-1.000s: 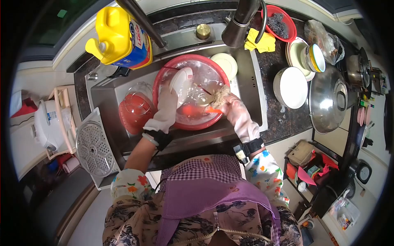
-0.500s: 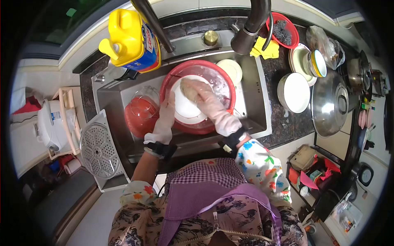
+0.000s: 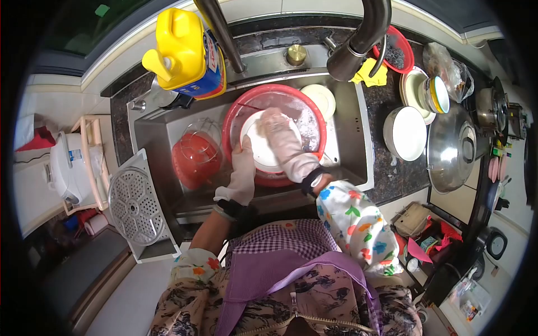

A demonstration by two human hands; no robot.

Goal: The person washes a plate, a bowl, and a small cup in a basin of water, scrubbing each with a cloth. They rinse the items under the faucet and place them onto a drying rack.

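In the red basin [image 3: 228, 120], which stands in the steel sink, lies a white plate [image 3: 258, 147]. My left hand [image 3: 243, 162], in a pale glove, grips the plate's left rim. My right hand [image 3: 286, 143], gloved too, presses a beige scrubbing pad [image 3: 267, 126] against the plate's upper part; motion blurs its fingers and the pad. Suds and water [image 3: 308, 123] show in the basin to the right of the plate. My right forearm and hand cover the plate's right side.
Left in the sink sit a red bowl [image 3: 193, 167] and a wire whisk-like piece [image 3: 203, 140]. A pale dish [image 3: 319, 101] lies behind the basin. The faucet [image 3: 350, 53] overhangs the back edge. A yellow jug [image 3: 182, 50], white bowl [image 3: 406, 134] and steel lid [image 3: 451, 148] flank the sink.
My right hand with the pad has moved up toward the plate's far edge. My left hand keeps its hold on the plate's left rim. The whole view has shifted slightly.
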